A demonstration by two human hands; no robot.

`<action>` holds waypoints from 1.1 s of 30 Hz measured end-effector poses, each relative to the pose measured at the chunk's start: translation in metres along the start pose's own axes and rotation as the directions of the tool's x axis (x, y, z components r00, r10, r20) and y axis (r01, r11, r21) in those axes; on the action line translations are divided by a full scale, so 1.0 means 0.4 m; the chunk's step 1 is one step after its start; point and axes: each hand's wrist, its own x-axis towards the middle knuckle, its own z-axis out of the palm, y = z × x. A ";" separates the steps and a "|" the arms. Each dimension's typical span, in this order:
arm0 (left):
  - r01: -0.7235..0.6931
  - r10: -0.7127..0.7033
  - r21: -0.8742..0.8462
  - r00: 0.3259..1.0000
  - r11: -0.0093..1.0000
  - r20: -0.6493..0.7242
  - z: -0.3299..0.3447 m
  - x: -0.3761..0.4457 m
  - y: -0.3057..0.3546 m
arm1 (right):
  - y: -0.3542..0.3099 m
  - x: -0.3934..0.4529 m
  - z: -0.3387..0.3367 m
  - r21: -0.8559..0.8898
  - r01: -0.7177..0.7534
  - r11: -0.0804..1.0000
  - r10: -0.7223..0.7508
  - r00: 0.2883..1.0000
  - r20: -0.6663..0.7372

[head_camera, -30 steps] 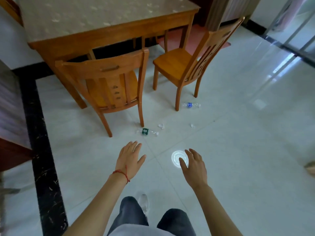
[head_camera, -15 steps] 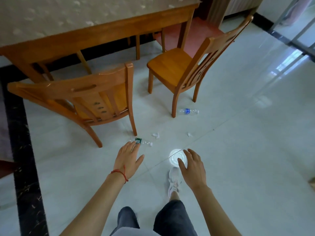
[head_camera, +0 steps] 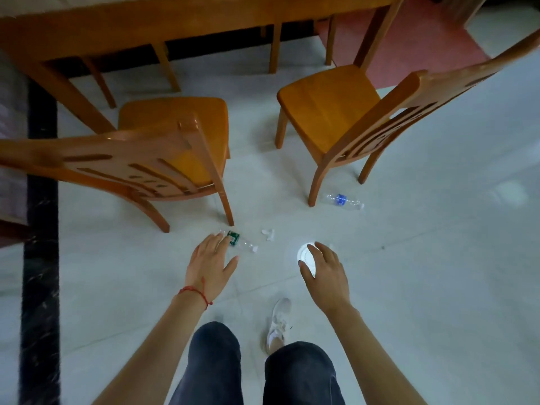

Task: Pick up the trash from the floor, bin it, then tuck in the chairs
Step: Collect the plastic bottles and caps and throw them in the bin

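Note:
Trash lies on the pale tile floor: a clear bottle with a green label (head_camera: 240,242), small white paper scraps (head_camera: 267,232), a round white lid (head_camera: 306,257) and a clear bottle with a blue label (head_camera: 343,200). My left hand (head_camera: 211,266), red string at the wrist, is spread with its fingertips at the green-label bottle. My right hand (head_camera: 325,273) hovers open over the white lid and covers part of it. Two wooden chairs, the left chair (head_camera: 163,147) and the right chair (head_camera: 347,112), stand pulled out from the wooden table (head_camera: 181,21).
A black floor border (head_camera: 41,258) runs down the left side. A red mat (head_camera: 415,45) lies beyond the right chair. My white shoe (head_camera: 280,320) and dark trouser legs are at the bottom middle. No bin is in view.
The view has moved forward and down toward the floor. Both hands have come closer to the trash: the left now reaches the green-label bottle, the right is over the lid.

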 end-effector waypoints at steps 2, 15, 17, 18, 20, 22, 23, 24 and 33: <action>0.009 -0.009 0.003 1.000 1.000 0.010 0.024 0.036 -0.004 | 0.018 0.038 0.030 0.016 -0.007 1.000 0.007 1.000 0.008; 0.011 -0.016 0.044 0.992 0.999 0.125 0.315 0.287 -0.145 | 0.184 0.257 0.331 0.026 -0.028 0.999 0.028 0.999 0.033; -0.002 -0.004 0.050 0.991 0.999 0.131 0.370 0.325 -0.172 | 0.216 0.295 0.381 0.021 -0.020 1.000 0.019 0.999 0.032; -0.011 0.004 0.054 0.991 0.998 0.133 0.399 0.346 -0.187 | 0.234 0.316 0.406 0.017 -0.014 1.000 0.014 1.000 0.026; -0.016 0.008 0.061 0.991 0.998 0.134 0.461 0.388 -0.221 | 0.270 0.360 0.461 0.007 0.002 1.000 -0.003 1.000 0.015; -0.009 0.001 0.057 0.992 0.998 0.129 0.525 0.432 -0.256 | 0.306 0.408 0.516 -0.003 0.019 1.000 -0.019 1.000 0.007; -0.002 -0.005 0.055 0.992 0.998 0.130 0.558 0.455 -0.273 | 0.326 0.432 0.545 -0.008 0.025 1.000 -0.025 1.000 0.008; 0.002 -0.009 0.057 0.991 0.998 0.132 0.590 0.476 -0.291 | 0.343 0.457 0.572 -0.015 0.035 0.999 -0.035 0.999 0.011; -0.010 0.008 0.031 0.998 0.999 0.069 0.882 0.689 -0.433 | 0.489 0.661 0.839 -0.055 0.137 0.989 -0.138 0.990 -0.017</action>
